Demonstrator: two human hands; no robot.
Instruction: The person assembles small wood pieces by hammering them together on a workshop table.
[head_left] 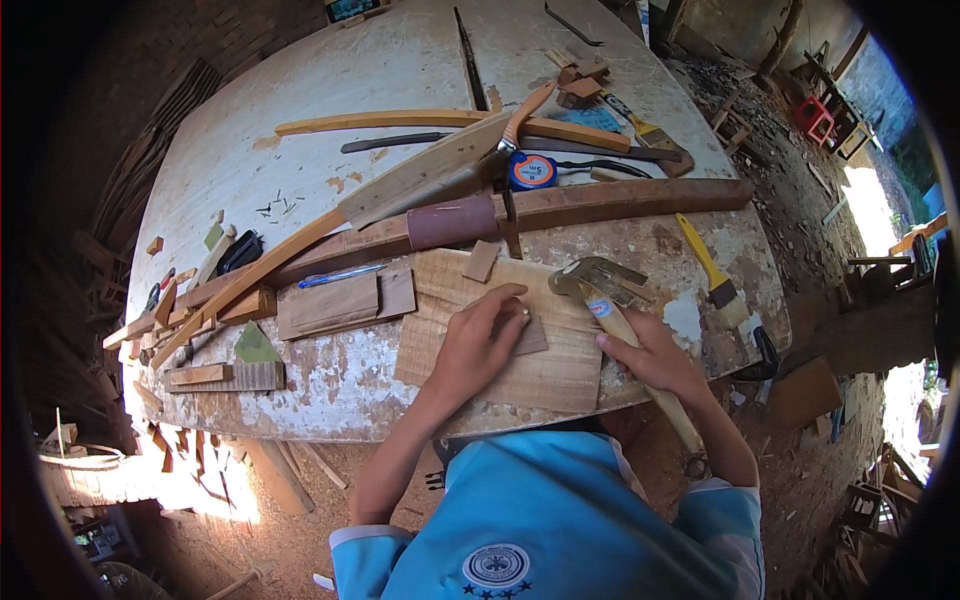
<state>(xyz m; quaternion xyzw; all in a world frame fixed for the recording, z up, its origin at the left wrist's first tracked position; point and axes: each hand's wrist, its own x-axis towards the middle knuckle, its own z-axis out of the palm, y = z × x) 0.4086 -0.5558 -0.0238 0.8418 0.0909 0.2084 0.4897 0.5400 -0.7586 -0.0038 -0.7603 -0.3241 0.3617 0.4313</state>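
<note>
Currently, right hand: its fingers are closed around the wooden handle of the hammer.
Hammer: metal head points away from the person, above the right part of the wide board; the handle slopes down toward the shirt.
Left hand: above the wide board, thumb and forefinger bent with the tips near together. A tiny pale spot shows at the tips, but it is too small to tell whether something is grasped.
Wide board: lies flat on the table, near its front edge, with 1 thin wood piece under the left hand and 1 small block at its far edge.
Left of the board: 1 blue pen lies on stacked flat pieces; farther left is 1 green triangle.
Behind the board: 1 long beam crosses the table, with reddish-brown sandpaper on it.
Beyond the beam: 1 blue and orange tape measure is beside the saw, whose handle points up and right.
Right side: 1 brush with yellow handle lies on the table, apart from the right hand.
</note>
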